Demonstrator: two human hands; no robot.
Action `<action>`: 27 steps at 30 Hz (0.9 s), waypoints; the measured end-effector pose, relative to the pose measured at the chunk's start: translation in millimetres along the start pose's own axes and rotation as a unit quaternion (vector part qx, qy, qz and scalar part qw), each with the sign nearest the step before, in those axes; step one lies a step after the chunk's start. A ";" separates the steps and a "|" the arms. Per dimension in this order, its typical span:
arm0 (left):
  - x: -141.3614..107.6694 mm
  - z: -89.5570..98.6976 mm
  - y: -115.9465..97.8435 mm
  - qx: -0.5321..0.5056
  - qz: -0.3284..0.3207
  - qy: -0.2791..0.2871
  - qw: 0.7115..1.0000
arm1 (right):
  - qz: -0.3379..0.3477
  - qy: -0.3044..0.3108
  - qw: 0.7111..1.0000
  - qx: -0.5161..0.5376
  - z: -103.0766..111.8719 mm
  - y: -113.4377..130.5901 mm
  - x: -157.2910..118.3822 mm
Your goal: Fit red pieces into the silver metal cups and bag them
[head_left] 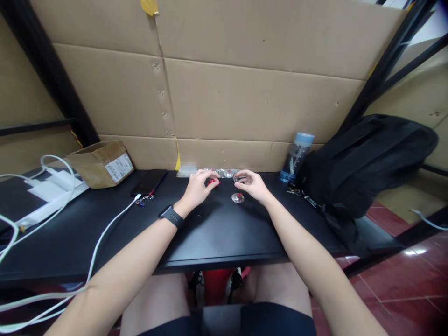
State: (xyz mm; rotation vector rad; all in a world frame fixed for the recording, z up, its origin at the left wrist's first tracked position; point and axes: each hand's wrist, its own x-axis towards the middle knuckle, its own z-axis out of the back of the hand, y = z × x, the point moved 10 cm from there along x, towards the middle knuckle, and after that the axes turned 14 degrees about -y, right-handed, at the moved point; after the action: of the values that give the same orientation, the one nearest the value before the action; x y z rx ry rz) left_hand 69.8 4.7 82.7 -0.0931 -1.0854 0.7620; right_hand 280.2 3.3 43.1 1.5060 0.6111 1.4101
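Note:
My left hand (200,187), with a dark watch on its wrist, has thumb and fingers closed on a small red piece (213,181). My right hand (255,185) pinches a small clear plastic piece (239,178); its exact shape is hard to make out. On the black table between and just below the hands lies a clear round disc (238,198) with a red part on top, resembling a suction cup. Behind the hands, along the cardboard wall, runs a row of clear packaging (228,172) with similar red-centred discs. Clear plastic bags (188,170) are stacked at its left.
At the left stand an open cardboard box (101,163), a dark phone (149,182), and a white cable (115,214) with white packaging (52,189). A water bottle (297,156), keys (294,190) and a black backpack (367,161) occupy the right. Cardboard (224,102) walls the back.

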 end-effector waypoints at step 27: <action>-10.5 -6.7 -17.2 -0.084 0.040 -0.025 0.995 | -0.028 0.054 0.985 0.163 -46.0 27.8 -28.4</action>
State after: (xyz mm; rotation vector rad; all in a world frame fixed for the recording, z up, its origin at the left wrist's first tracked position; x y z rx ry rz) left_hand 81.6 -12.5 78.8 -0.2633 -1.1990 0.7472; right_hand 224.0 -19.1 48.6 1.6574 0.9817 1.4040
